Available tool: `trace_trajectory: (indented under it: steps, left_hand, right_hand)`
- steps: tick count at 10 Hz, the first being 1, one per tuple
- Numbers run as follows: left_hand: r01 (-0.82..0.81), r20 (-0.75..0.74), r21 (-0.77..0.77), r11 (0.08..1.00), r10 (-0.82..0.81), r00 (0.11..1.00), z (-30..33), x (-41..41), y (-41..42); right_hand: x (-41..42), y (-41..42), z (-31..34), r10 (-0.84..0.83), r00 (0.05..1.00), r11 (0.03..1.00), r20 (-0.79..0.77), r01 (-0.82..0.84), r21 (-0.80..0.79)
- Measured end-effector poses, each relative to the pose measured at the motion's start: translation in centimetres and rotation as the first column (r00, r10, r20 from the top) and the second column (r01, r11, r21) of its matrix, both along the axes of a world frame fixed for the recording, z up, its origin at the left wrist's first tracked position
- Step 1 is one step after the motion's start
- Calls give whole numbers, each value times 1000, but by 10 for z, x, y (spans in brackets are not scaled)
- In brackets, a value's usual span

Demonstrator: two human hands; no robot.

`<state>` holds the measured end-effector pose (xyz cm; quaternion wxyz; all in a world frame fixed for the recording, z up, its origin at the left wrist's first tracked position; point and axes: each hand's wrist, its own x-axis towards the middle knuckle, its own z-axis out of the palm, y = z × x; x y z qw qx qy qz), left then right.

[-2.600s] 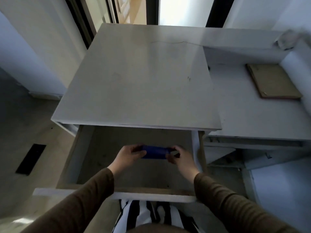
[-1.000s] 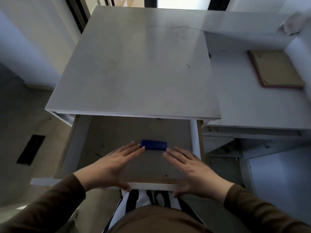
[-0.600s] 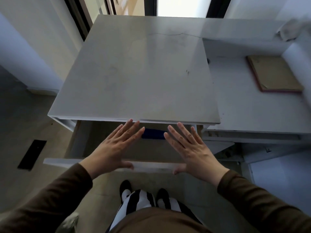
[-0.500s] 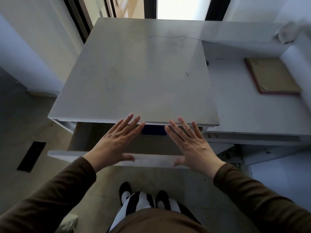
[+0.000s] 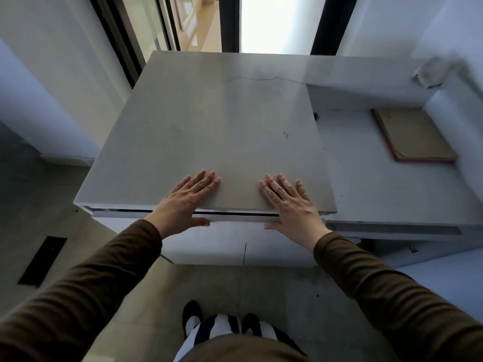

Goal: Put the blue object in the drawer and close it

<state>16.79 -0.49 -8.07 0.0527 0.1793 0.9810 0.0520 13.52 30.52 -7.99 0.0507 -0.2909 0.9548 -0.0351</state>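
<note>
A: Where are your hands rn?

B: Your left hand (image 5: 188,202) lies flat, fingers spread over the front edge of the cabinet top (image 5: 209,131), thumb hooked down onto the drawer front (image 5: 235,218). It holds nothing.

A: And the right?

B: Same pose — your right hand (image 5: 288,202) is splayed open, fingers on the top, thumb pressed at the drawer front's upper edge. Nothing in it either.

A: Drawer status?

B: It sits nearly flush w/ the cabinet; only a thin dark gap shows between the top's lip and the drawer front.

A: The blue object?

B: Not visible in this view. Can't tell where it sits — the drawer's inside is hidden.

A: What else is around you?

B: To your right a lower white desk (image 5: 392,194) adjoins the cabinet, w/ a tan book (image 5: 413,137) w/ a red edge lying flat near its back corner. A crumpled pale thing (image 5: 431,71) sits at the far right of the back ledge, too blurred to name. On the floor at your left there's a dark rectangular vent (image 5: 43,259). Your brown sleeves (image 5: 379,283) reach fwd from the bottom of the view, and striped trousers (image 5: 222,327) and dark shoes show below, b/w your arms.
</note>
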Motion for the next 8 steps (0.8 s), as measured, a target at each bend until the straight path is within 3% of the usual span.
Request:
trace_trajectory:
  steps: [5, 6, 7, 8]
  left_hand:
    - [6, -116, -24, 1000, -9, 993, -6, -6, -1]
    - [-2, -30, -8, 1000, 1, 1000, 3, -7, 2]
    - [-20, 146, 65, 998, 10, 989, 18, -17, 1]
    - [-75, 234, 193, 978, 29, 972, 48, -24, 1]
  right_hand:
    - [-9, -4, -11, -41, 994, 998, -99, 36, -53]
    - [-10, -4, -6, -47, 999, 998, -9, 46, -48]
    - [-19, 0, 10, -38, 987, 990, 156, 59, -131]
    - [-24, -1, 46, -56, 974, 945, 221, 123, -302]
